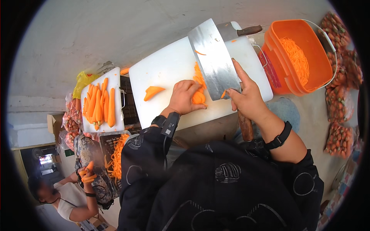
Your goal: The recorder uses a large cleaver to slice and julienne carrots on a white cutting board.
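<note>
My right hand [247,95] grips a large cleaver [214,60] where blade and wooden handle meet, its index finger along the blade. Shreds cling to the steel. Beside the blade, my left hand [185,96] rests on cut carrot [199,98] on a white cutting board [164,66], fingers bent over it. Carrot shreds [198,75] lie between hand and blade, partly hidden by both. To the left on the same board is a loose carrot chunk [153,92]. A second knife with a wooden handle [249,30] lies at the board's far edge, partly behind the cleaver.
An orange bucket [277,72] with carrot shreds stands right of the board. Peeled carrots [99,104] lie on another board at left, near a crate of peelings [117,156]. A co-worker [78,199] holds carrot at lower left. Bagged carrots [339,138] line the right side.
</note>
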A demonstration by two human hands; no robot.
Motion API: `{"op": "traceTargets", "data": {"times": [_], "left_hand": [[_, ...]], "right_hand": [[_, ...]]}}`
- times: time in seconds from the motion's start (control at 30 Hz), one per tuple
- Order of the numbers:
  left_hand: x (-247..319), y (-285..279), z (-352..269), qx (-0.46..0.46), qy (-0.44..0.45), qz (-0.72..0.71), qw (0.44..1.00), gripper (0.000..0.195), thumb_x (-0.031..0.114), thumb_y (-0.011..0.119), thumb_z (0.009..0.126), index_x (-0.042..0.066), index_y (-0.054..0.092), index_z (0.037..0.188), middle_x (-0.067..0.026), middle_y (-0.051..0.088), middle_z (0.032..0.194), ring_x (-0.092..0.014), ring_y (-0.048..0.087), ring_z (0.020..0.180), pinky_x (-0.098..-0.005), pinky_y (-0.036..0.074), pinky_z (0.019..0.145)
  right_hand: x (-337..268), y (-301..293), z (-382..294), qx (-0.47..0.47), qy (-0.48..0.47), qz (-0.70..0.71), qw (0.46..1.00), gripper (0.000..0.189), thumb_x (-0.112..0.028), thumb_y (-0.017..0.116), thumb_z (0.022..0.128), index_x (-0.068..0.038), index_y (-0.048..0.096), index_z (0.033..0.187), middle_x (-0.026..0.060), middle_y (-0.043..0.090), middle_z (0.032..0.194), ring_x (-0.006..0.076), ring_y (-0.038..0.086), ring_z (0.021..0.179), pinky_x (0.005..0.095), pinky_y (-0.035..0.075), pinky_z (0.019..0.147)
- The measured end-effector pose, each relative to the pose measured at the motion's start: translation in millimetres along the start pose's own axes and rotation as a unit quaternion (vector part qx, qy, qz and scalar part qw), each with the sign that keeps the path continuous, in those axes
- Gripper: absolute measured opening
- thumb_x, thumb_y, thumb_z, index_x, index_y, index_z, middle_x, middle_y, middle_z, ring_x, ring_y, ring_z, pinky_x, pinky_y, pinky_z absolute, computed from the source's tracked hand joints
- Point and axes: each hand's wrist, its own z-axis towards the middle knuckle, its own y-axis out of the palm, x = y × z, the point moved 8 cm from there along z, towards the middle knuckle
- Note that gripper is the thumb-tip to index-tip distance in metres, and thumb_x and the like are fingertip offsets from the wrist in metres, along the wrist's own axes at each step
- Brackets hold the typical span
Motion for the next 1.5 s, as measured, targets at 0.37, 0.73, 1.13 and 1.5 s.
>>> {"op": "traceTargets", "data": {"times": [0.37, 0.73, 1.13, 1.5], "left_hand": [[2, -2, 4, 0.03, -0.019, -0.004, 0.999, 0.071, 0.051, 0.085, 0.053, 0.012, 0.062, 0.109, -0.007, 0.057, 0.113, -0.028, 0.049, 0.111, -0.0401, 0.037, 0.095], [2, 2, 8, 0.001, -0.035, -0.001, 0.999, 0.074, 0.049, 0.086, 0.052, 0.011, 0.062, 0.11, -0.0064, 0.057, 0.111, -0.028, 0.049, 0.111, -0.0406, 0.037, 0.096], [6, 2, 10, -0.02, -0.026, -0.005, 0.999, 0.066, 0.048, 0.086, 0.053, 0.01, 0.061, 0.101, -0.0057, 0.056, 0.105, -0.029, 0.048, 0.108, -0.0409, 0.037, 0.096], [12, 4, 11, -0.035, 0.002, -0.002, 0.999, 0.063, 0.046, 0.086, 0.052, 0.009, 0.06, 0.095, -0.0065, 0.057, 0.101, -0.029, 0.051, 0.104, -0.0399, 0.038, 0.091]], "right_hand": [[5, 4, 1, -0.008, 0.012, -0.012, 1.0, 0.076, 0.005, 0.054, 0.084, -0.008, 0.023, 0.151, 0.0194, 0.061, 0.12, 0.0098, 0.056, 0.051, 0.0271, 0.049, 0.049], [7, 5, 2, -0.016, 0.022, -0.008, 1.0, 0.075, 0.005, 0.054, 0.084, -0.006, 0.023, 0.151, 0.0189, 0.062, 0.117, 0.01, 0.056, 0.052, 0.0273, 0.049, 0.049], [7, 7, 2, -0.018, 0.021, -0.013, 1.0, 0.075, 0.005, 0.054, 0.084, -0.007, 0.024, 0.151, 0.0186, 0.063, 0.114, 0.0097, 0.056, 0.051, 0.0272, 0.049, 0.049], [10, 6, 2, -0.016, 0.023, -0.014, 1.0, 0.075, 0.005, 0.054, 0.084, -0.006, 0.024, 0.151, 0.0175, 0.064, 0.109, 0.0099, 0.056, 0.051, 0.0269, 0.049, 0.049]]}}
